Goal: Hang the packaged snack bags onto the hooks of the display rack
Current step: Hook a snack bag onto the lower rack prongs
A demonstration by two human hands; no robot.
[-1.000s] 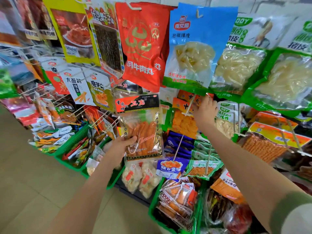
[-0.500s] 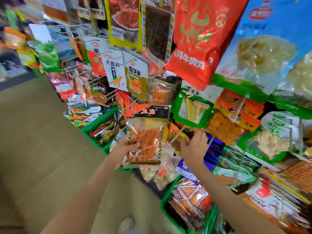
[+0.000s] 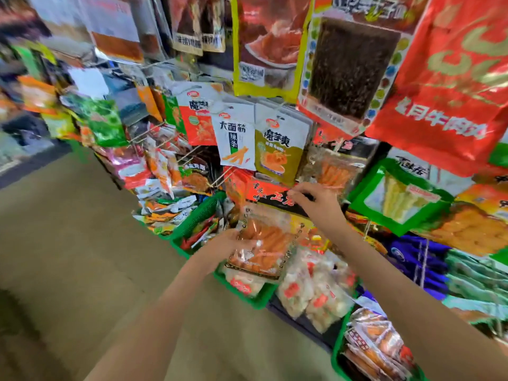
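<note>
Gripping snack bag (image 3: 270, 237): left hand (image 3: 231, 247), right hand (image 3: 316, 200) | tan floor (image 3: 68, 243) | display rack (image 3: 165, 138)

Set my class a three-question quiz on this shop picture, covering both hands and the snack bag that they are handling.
1. True or false: the left hand grips the lower part of the clear bag of orange sticks.
2. Which part of that bag does the right hand pinch? A. its red-and-black header; B. its bottom seam; C. no part, it hangs free.
3. Fill in: the mesh baskets are coloured ___.

Key: 1 true; 2 A; 3 green.
</note>
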